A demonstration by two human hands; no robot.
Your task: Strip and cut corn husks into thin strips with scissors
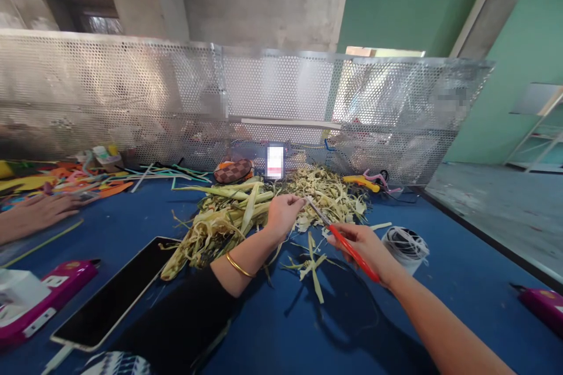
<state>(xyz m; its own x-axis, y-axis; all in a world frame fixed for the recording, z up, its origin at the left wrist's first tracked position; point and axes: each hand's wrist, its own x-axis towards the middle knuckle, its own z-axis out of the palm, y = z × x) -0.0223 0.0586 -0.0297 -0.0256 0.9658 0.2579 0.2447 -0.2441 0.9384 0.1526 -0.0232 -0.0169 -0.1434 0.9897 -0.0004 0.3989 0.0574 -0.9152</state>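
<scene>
My left hand [285,214], with a gold bangle at the wrist, pinches a small pale scrap [308,201] between thumb and fingertips. My right hand [358,244] is closed around a red-handled tool [358,259] with a slim metal end; its exact kind is unclear. Its tip meets the scrap at my left fingertips. Below the hands, on the blue table [264,334], lies a small star-like bundle of husk strips [313,269]. A pile of dried corn husks [224,220] lies left of my left hand. Shredded husk pieces [334,187] are heaped behind both hands.
A black-screened phone [114,293] and a magenta power strip [65,284] lie at left. Another person's hand [48,211] rests near coloured strips. A container of white cord [405,246] stands at right, near a yellow tool [363,182]. Behind is a perforated metal screen [281,85].
</scene>
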